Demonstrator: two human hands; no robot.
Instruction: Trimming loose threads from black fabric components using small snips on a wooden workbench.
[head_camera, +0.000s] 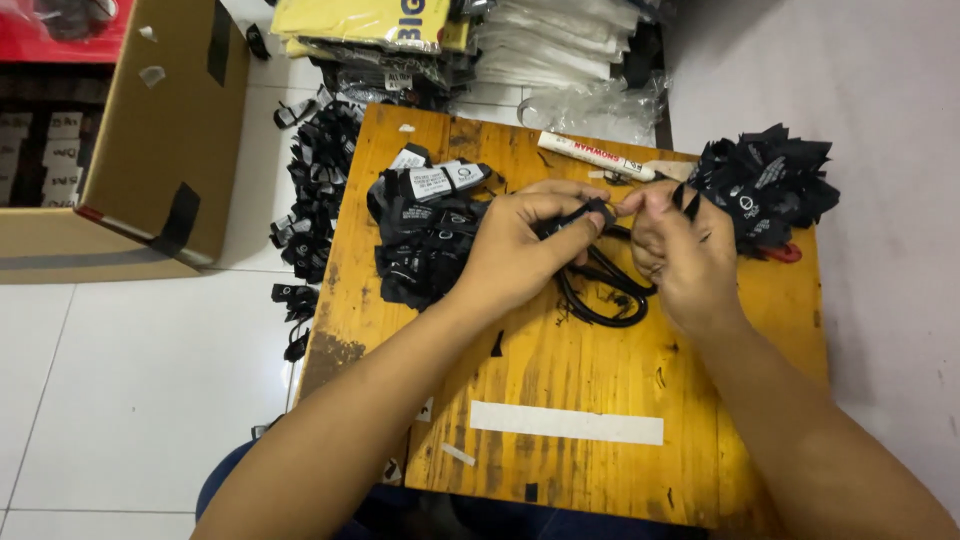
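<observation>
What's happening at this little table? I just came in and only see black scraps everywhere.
A person sits at a small wooden table, pinching a small black fabric label between the left hand and the right hand. Black-handled scissors lie under the hands. A pile of black labels sits to the left, another pile to the right, and a white marker lies behind the hands. More labels are strewn on the tiled floor beside a cardboard box.
</observation>
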